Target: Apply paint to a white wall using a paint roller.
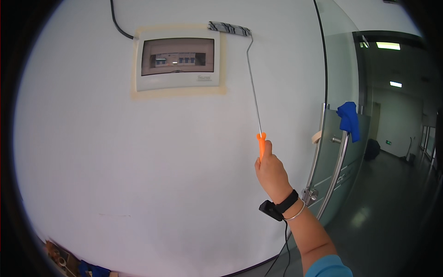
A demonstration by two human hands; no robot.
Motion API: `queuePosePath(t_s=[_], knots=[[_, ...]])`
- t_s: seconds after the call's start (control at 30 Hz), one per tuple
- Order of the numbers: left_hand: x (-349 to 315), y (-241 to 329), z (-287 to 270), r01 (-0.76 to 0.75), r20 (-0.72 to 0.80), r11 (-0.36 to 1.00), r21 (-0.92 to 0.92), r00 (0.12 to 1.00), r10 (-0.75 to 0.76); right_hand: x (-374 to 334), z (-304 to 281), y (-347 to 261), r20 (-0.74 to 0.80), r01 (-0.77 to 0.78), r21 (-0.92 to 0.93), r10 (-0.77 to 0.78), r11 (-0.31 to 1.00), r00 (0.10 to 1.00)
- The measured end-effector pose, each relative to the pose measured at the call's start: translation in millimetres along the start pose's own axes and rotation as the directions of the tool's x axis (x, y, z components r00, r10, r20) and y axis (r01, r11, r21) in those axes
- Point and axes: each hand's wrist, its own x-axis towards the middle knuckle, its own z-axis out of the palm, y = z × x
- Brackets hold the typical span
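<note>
My right hand [272, 170] is closed around the orange handle of a paint roller [253, 87]. From the handle a long thin metal rod runs up to a grey and black striped roller sleeve [230, 28]. That sleeve lies against the white wall [152, 157], at the upper right corner of an electrical panel box [177, 84]. Its left end overlaps the strip of cream masking tape [222, 60] that frames the box. Behind a tinted window in the box, several breaker switches show. My left hand is out of the picture.
A black cable [118, 27] enters the box's upper left. On the right stands a glass door [344, 159] with metal bar handles; a blue cloth [349, 121] and a tape roll [316, 137] hang there. Beyond it runs a corridor [383, 198]. Boxed items [62, 258] sit at lower left.
</note>
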Motion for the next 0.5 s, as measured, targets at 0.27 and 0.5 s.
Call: queuePosePath(t_s=[0.27, 0.5], knots=[[-24.8, 6.4, 3.4, -0.185, -0.155, 0.937, 0.298, 0.959, 0.239, 4.4, -19.4, 20.1, -0.121, 0.015, 0.231, 0.014, 0.973, 0.993], [-26.2, 3.3, 29.4, -0.074, -0.307, 0.991, 0.113, 0.946, 0.106, -8.4, -27.8, 35.0, -0.173, 0.022, 0.156, 0.006, 0.988, 0.985]])
